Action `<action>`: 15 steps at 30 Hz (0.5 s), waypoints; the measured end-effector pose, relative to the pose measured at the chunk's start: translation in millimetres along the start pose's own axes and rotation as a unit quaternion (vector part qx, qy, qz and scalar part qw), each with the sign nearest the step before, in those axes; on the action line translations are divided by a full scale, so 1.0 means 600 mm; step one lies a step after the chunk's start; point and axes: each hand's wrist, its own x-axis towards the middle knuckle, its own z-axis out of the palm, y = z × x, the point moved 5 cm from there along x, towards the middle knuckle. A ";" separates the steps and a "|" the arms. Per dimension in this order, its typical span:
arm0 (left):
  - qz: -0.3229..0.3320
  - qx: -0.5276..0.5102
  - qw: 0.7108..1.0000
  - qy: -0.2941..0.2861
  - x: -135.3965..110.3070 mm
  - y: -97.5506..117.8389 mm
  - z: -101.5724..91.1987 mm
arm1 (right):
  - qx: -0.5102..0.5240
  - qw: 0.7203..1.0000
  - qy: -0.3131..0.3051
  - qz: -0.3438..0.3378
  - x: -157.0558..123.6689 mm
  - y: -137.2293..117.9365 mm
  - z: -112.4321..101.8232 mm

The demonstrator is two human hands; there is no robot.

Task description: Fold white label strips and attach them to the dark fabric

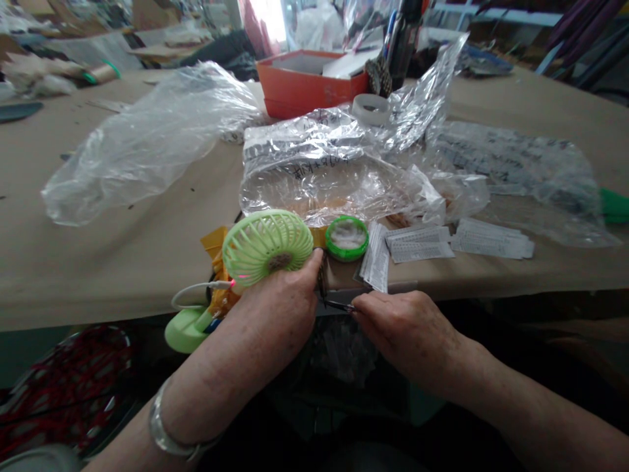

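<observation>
At the near edge of the table (162,252), left to right: fan (268,239), round tub (346,254), paper strips (420,243) in three batches. In the tub, wadding (348,233). Behind these, a plastic bag (319,164), with a second bag (147,144) to the left and a third bag (521,157) to the right. Farther back, a box (309,92); at its near right corner, a tape roll (371,109), perhaps on the middle bag. Nearest of all, left hand (295,292) beside the fan; right hand (407,321) before the strips, thin tool (339,306) in its fingers.
</observation>
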 end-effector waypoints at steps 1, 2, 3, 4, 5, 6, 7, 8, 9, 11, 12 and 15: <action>0.002 0.004 1.000 0.000 0.000 0.000 0.000 | 0.011 1.000 0.003 -0.003 0.000 -0.001 0.002; 0.004 0.010 1.000 -0.001 0.000 0.000 0.000 | 0.024 1.000 0.009 -0.005 -0.002 -0.001 0.003; 0.006 0.014 1.000 -0.003 0.000 0.001 0.000 | 0.038 0.999 0.016 -0.006 -0.004 -0.001 0.003; 0.008 0.017 1.000 -0.004 0.000 0.001 -0.001 | 0.052 0.998 0.024 -0.004 -0.007 0.000 0.004; 0.010 0.018 1.000 -0.005 0.000 0.002 -0.001 | 0.065 0.997 0.031 -0.002 -0.011 0.001 0.004; 0.010 0.017 1.000 -0.005 0.000 0.002 -0.002 | 0.078 0.996 0.036 0.002 -0.014 0.003 0.005; 0.008 0.018 1.000 -0.005 0.000 0.002 -0.002 | 0.091 0.995 0.038 0.006 -0.016 0.004 0.007; 0.007 0.020 1.000 -0.005 -0.001 0.002 -0.002 | 0.103 0.994 0.036 0.012 -0.017 0.006 0.009; 0.007 0.024 1.000 -0.003 -0.001 0.002 -0.002 | 0.111 0.993 0.032 0.019 -0.017 0.007 0.011; 0.012 0.038 0.999 -0.002 -0.001 0.001 0.000 | 0.117 0.992 0.024 0.034 -0.014 0.010 0.015; 0.016 0.047 0.999 -0.003 -0.001 0.001 0.001 | 0.115 0.992 0.022 0.041 -0.011 0.012 0.016; 0.026 0.065 0.997 -0.011 -0.001 0.001 0.006 | 0.108 0.993 0.028 0.048 -0.003 0.014 0.017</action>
